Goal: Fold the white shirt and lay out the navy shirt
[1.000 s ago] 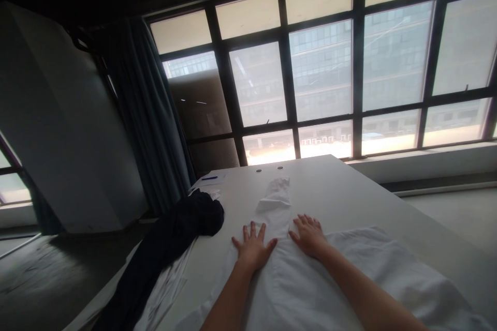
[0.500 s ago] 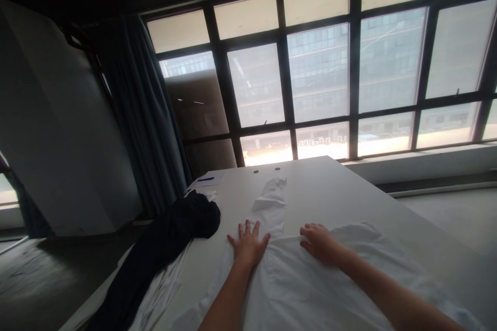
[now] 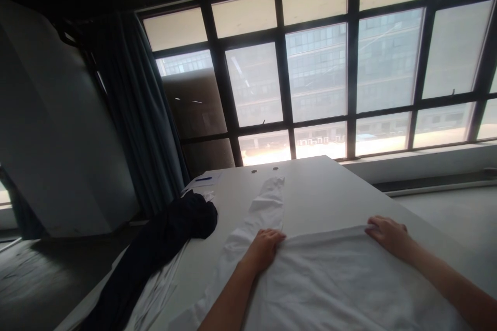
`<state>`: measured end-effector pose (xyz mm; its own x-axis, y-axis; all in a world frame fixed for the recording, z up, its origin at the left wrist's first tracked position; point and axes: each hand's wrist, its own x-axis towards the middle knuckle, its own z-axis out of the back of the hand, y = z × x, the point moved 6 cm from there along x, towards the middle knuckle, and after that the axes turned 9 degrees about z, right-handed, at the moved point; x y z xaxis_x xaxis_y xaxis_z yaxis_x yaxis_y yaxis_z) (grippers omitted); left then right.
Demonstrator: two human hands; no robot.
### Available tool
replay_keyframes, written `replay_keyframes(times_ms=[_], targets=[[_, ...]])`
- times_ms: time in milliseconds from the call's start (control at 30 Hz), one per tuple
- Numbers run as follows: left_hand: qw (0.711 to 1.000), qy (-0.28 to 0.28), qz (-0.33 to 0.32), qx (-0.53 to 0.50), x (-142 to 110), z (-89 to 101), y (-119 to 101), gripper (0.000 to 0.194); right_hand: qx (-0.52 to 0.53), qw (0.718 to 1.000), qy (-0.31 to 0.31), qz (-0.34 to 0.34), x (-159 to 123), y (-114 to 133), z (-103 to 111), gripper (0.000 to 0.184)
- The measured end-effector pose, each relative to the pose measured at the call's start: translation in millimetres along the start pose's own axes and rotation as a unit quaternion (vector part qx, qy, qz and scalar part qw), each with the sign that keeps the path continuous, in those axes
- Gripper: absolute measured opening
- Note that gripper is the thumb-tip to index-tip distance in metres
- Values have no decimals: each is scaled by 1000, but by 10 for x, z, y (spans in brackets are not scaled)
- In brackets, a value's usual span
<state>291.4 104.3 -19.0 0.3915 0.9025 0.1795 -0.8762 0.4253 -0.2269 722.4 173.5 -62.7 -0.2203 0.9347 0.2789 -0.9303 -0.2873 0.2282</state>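
A white garment [image 3: 326,279] lies spread on a white table [image 3: 322,191], one long sleeve [image 3: 267,201] stretching away toward the window. My left hand [image 3: 264,248] sits at the near end of that sleeve, fingers curled round the garment's far edge. My right hand [image 3: 390,235] is at the right end of the same edge, fingers closed on the fabric. The edge runs taut and straight between my hands.
A dark garment [image 3: 163,248] hangs over the table's left edge, on top of some white cloth [image 3: 155,295]. A sheet of paper with a blue pen [image 3: 204,179] lies at the far left corner. Two round holes [image 3: 264,169] mark the table's far end. Large windows fill the back.
Both hands lay flat near the sleeve. The right hand has slid far to the right, and both hands now grip the garment's far edge, which is pulled straight.
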Motion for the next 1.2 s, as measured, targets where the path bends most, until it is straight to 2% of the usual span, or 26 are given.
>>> replay_keyframes(times_ms=[100, 233, 300, 400, 567, 633, 733, 867, 967, 1100, 1200], targets=[[999, -24, 35, 7, 7, 0, 56, 38, 98, 991, -91, -21, -91, -263, -65, 38], [995, -54, 80, 25, -1, 9, 102, 27, 197, 973, -118, -36, -95, -288, -114, 39], [992, -67, 98, 34, -3, 9, 101, 23, 190, 974, -113, -38, -86, -248, -106, 36], [987, -86, 129, 43, 4, 7, 105, 28, 151, 983, -97, -40, -81, -227, -110, 35], [977, -114, 174, 52, 17, 49, 147, 19, 90, 993, -61, -50, -64, -299, -194, 35], [974, -120, 182, 55, 10, 87, 165, 24, 65, 995, -49, -59, -58, -330, -220, 36], [977, -107, 175, 61, -5, 125, 160, 33, 26, 996, -36, -72, -56, -355, -224, 38], [987, -49, 135, 67, -19, 76, 59, 21, -6, 998, -11, -65, -54, -339, -204, 36], [986, -29, 142, 77, -46, 30, -12, 24, -16, 998, 1, -55, -54, -327, -195, 35], [979, -17, 180, 90, -109, -42, -46, 40, -20, 998, 8, -53, -57, -344, -215, 38], [974, 11, 207, 89, -156, -147, -13, 63, -26, 998, 17, -52, -55, -364, -249, 38]])
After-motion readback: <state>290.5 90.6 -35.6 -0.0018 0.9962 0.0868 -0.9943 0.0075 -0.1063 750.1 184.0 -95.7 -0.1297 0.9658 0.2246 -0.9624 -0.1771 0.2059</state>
